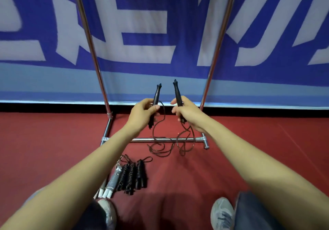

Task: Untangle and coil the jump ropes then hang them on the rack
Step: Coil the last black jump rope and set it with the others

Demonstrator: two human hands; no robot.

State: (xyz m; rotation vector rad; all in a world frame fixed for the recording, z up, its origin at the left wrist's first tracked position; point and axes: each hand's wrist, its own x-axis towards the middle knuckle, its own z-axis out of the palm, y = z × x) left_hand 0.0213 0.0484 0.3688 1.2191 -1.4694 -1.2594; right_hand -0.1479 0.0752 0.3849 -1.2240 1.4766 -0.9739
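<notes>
Red sports flooring is running back to a big blue-and-white banner [160, 33], and a chrome rack [220, 42] is standing right in front of it. Dead centre of the frame, the left grip [142, 113] is clenching one black handle, call it the left handle [157, 94], and the right grip [188, 112] is clenching the right handle [177, 93]. Both handles are pointing up and tipping a bit toward each other. The bit that matters imo is that the rope [160, 137] is dropping from the bottom end of each handle, so it's lying below both grips. Its long run is going top to bottom before it's pooling in loose loops over the rack's base bar [142, 139], just under centre. I can't tell if those loops are actually knotted or just overlapping. Both grips are sitting about level, so neither one is looking closer to the slack. My guess is one grip is going to have to take both handles while the other is gathering rope upward. Some already wound bundles [131, 174] are lying on the floor, lower left of centre. Wherever the rack's hanging part is, it's sitting out of frame.
</notes>
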